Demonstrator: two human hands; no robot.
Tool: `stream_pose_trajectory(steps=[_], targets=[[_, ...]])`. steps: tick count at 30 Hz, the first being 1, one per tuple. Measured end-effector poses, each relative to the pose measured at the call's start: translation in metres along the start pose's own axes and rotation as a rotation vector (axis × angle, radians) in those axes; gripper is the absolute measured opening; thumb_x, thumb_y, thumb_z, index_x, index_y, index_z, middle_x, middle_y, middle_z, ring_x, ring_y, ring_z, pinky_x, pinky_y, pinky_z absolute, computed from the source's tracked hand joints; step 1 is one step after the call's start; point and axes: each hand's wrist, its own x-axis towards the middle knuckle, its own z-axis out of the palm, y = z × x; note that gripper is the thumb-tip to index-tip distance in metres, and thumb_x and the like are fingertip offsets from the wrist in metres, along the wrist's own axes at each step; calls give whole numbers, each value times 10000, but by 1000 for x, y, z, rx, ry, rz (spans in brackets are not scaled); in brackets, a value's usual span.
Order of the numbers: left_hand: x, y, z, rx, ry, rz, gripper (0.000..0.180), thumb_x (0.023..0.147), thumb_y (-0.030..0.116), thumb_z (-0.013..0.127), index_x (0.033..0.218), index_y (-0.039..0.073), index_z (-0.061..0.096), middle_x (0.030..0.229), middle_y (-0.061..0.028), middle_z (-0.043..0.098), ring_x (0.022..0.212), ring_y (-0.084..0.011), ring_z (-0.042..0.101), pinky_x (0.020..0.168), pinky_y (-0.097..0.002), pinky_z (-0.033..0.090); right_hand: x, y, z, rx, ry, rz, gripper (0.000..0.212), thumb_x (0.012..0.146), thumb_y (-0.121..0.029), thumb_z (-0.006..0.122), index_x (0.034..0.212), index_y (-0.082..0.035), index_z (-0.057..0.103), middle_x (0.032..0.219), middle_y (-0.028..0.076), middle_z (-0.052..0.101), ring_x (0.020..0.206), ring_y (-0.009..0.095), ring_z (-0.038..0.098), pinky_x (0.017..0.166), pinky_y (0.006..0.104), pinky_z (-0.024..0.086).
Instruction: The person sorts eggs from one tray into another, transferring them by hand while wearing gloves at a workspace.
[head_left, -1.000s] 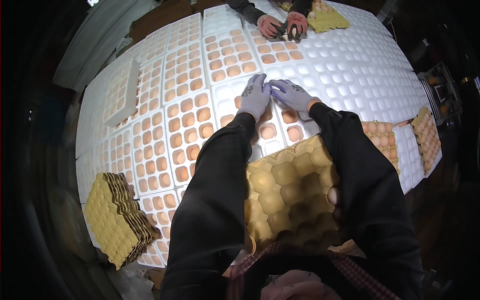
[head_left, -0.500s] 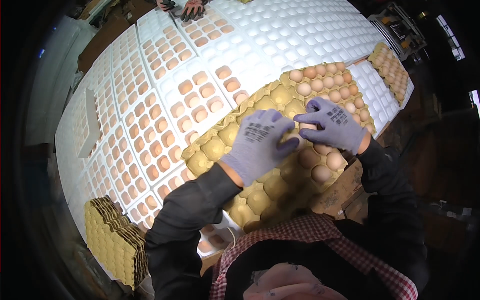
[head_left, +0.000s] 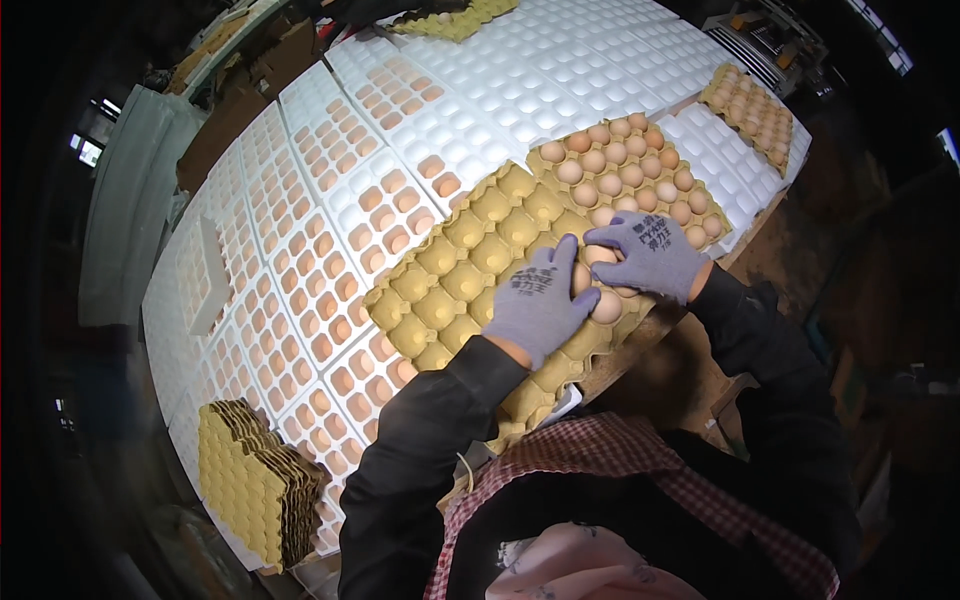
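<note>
Both my hands wear pale purple gloves and work over a yellow pulp egg tray [head_left: 440, 262] in front of me. Many of its cups hold nothing; a few brown eggs sit at its right end. My right hand [head_left: 655, 255] has thumb and forefinger round an egg [head_left: 599, 255]. Beside it, my left hand [head_left: 540, 300] curls over the tray, with another egg [head_left: 581, 278] between its thumb and forefinger. A loose-looking egg [head_left: 606, 307] rests in the tray just below the hands. Behind the right hand lies a second pulp tray [head_left: 545, 172] filled with brown eggs [head_left: 610, 183].
White moulded trays [head_left: 560, 95] cover the wide table, many at left holding eggs deep in their pockets. A stack of pulp trays [head_left: 245, 485] stands at lower left. Another filled tray [head_left: 750, 115] lies at far right. A white block [head_left: 208, 280] rests on the left trays.
My view has shifted, and the near pulp tray now shows more of its cups. Both hands stay close together over its right end. At the far edge, a pulp tray has come further into view.
</note>
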Motion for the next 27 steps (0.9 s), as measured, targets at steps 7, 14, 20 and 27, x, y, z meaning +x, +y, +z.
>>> stream_pose_trajectory(steps=[7,14,20,27], targets=[[-12,0,-6,-29,243,190,299,859,313,578,1124,188,636,1119,-126,495,908,-306,578,653,-396,502,-40,43,-37,1250,26,112,562,792,-221,654,1311,-81,491,1271,124,519,1088,221,580,818,298,515],[-2,19,27,173,70,178,456,760,511,651,906,79,670,1113,-127,466,955,-284,475,692,-386,486,-18,-11,-17,-658,-18,-389,372,653,-294,738,998,-188,651,1283,41,453,1014,255,500,740,377,478],[-20,-90,-63,-267,298,-17,461,781,411,705,1160,164,616,1201,-167,450,978,-314,551,867,-398,475,73,-44,-69,51,-94,-280,505,634,-360,794,1058,-118,669,1247,134,469,1149,311,484,945,406,432],[19,-290,-84,235,529,-602,383,859,350,618,1177,149,544,1237,-206,409,1064,-382,511,855,-448,475,296,-126,26,-54,29,-301,560,731,-536,653,1196,-228,602,1282,135,436,1113,317,532,928,395,448]])
